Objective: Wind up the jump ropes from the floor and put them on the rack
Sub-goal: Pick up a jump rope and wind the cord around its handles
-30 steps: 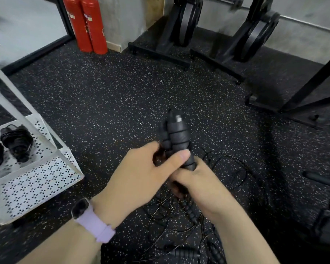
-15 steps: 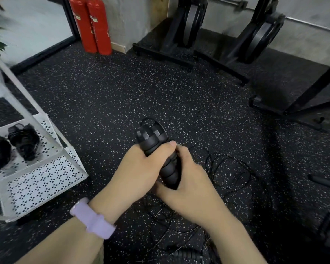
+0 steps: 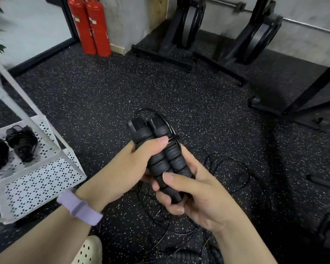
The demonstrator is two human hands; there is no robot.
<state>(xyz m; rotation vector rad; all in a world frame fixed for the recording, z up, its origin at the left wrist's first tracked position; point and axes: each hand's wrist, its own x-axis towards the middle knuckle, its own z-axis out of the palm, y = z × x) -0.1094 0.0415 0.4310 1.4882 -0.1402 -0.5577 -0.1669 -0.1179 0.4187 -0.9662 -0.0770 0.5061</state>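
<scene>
My left hand (image 3: 128, 166) and right hand (image 3: 196, 197) gripping paired rope handles (image 3: 160, 157), loose cord (image 3: 227, 168) at 4 o'clock, rack (image 3: 46, 178) at 9 o'clock

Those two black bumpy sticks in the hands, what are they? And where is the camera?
The camera sits on the person's head, looking down at their own hands. The left hand and right hand both grip two black ridged foam handles of a jump rope, pressed side by side. Its thin black cord lies in loose loops on the speckled black rubber floor. At the left stands a white perforated metal rack, with two wound-up black rope bundles on its shelf.
</scene>
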